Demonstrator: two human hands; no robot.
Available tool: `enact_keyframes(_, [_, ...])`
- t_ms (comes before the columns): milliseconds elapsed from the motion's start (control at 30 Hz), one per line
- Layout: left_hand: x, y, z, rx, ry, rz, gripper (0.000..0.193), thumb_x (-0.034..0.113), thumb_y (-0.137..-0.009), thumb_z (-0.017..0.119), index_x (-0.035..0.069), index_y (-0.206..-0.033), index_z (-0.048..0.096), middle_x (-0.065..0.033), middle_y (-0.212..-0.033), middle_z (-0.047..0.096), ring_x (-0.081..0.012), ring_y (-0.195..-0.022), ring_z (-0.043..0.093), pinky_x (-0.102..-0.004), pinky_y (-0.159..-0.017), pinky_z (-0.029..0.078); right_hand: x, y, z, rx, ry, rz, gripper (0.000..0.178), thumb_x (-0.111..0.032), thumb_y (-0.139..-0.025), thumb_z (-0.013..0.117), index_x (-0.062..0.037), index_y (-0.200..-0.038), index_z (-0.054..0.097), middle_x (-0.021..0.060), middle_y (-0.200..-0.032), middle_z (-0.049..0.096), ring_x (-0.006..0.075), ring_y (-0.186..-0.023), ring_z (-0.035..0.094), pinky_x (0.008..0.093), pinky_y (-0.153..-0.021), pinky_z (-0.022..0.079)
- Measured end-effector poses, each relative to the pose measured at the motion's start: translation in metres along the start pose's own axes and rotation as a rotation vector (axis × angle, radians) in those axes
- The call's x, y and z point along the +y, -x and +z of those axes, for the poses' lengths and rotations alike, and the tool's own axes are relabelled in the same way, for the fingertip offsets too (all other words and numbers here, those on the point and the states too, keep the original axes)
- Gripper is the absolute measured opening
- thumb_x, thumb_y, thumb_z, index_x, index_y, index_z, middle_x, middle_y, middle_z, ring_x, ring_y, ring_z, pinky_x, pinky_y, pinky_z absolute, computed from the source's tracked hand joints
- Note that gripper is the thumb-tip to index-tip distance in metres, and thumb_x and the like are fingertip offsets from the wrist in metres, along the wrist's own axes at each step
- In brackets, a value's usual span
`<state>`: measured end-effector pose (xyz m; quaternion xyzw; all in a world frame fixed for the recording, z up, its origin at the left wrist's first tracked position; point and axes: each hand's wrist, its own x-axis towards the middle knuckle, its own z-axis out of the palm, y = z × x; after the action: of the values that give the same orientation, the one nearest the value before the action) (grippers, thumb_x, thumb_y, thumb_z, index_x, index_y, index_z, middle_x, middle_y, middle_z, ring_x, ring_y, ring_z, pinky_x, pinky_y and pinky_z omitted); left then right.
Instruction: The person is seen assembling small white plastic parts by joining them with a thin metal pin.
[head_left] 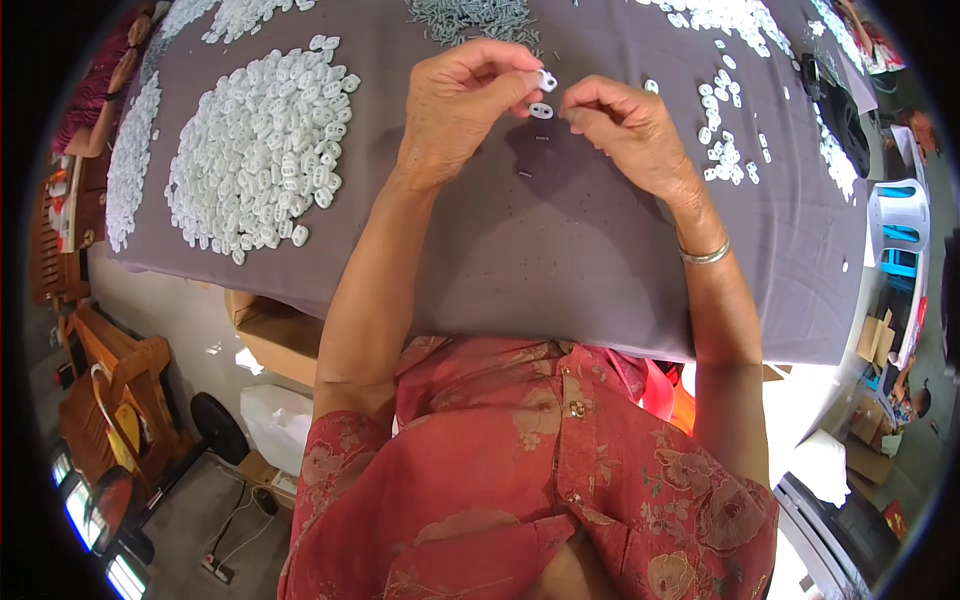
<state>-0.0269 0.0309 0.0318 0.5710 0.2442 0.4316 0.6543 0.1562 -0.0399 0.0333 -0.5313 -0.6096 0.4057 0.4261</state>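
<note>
Head view, L to R: heap of white pcs [260, 150] on cloth [580, 270]; cardboard box [272, 342], contents hidden; white bag [272, 425], contents unclear; L hand [452, 108] clamped on white pc [546, 82] above cloth; R hand [640, 135] near, fingers bent, can't tell if tips meet.

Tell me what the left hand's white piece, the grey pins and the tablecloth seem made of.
White piece in the left hand: probably moulded plastic, evenly white, opaque. Grey pins: dull; metal or plastic, too small to tell. Tablecloth: likely fabric, matte, softly creased.
</note>
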Motion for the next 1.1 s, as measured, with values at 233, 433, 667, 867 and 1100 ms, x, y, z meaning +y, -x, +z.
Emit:
enact_keyframes(233, [-0.005,0.002,0.002,0.076,0.038,-0.013,0.013,-0.003,-0.080,0.064,0.001,-0.092,0.065,-0.0060,-0.083,0.065,-0.0124,-0.072,0.062,-0.0234,-0.062,0.049,0.000,-0.004,0.014,-0.070,0.526,-0.302,0.011,-0.004,-0.079,0.064,-0.0014,-0.088,0.059,0.0060,-0.083,0.058,0.0200,-0.067,0.058,0.0304,-0.059,0.047])
enact_keyframes(433, [-0.009,0.002,0.005,0.070,0.039,-0.006,0.012,0.000,-0.079,0.067,0.002,-0.091,0.064,-0.0047,-0.081,0.064,-0.0090,-0.071,0.060,-0.0221,-0.059,0.049,0.005,-0.003,0.015,-0.126,0.652,-0.322,0.011,-0.004,-0.075,0.064,-0.0004,-0.083,0.056,0.0104,-0.083,0.058,0.0297,-0.069,0.057,0.0360,-0.061,0.047])
enact_keyframes(667, [-0.015,0.004,0.011,0.082,0.086,-0.008,0.018,0.001,-0.078,0.067,0.001,-0.096,0.062,-0.0060,-0.082,0.064,-0.0094,-0.072,0.061,-0.0222,-0.060,0.050,-0.004,0.001,-0.004,0.042,0.028,0.095,0.004,-0.006,-0.088,0.056,-0.0047,-0.084,0.056,-0.0025,-0.074,0.056,0.0020,-0.060,0.049,0.0185,-0.050,0.042])
enact_keyframes(867, [-0.017,0.007,0.018,0.063,0.128,-0.070,0.022,0.000,-0.078,0.067,0.002,-0.098,0.061,-0.0067,-0.082,0.065,-0.0094,-0.073,0.061,-0.0225,-0.060,0.050,-0.002,-0.005,-0.015,0.038,-0.188,-0.011,0.004,-0.007,-0.090,0.057,-0.0030,-0.091,0.058,0.0000,-0.079,0.057,0.0060,-0.062,0.050,0.0204,-0.056,0.045])
enact_keyframes(1100, [-0.018,0.010,0.021,0.013,0.105,-0.120,0.027,-0.001,-0.079,0.065,0.001,-0.105,0.057,-0.0068,-0.085,0.064,-0.0121,-0.075,0.061,-0.0248,-0.062,0.049,-0.004,-0.004,-0.016,0.047,-0.166,0.002,0.007,-0.006,-0.088,0.058,-0.0025,-0.093,0.062,0.0000,-0.084,0.060,0.0070,-0.072,0.053,0.0217,-0.064,0.046])
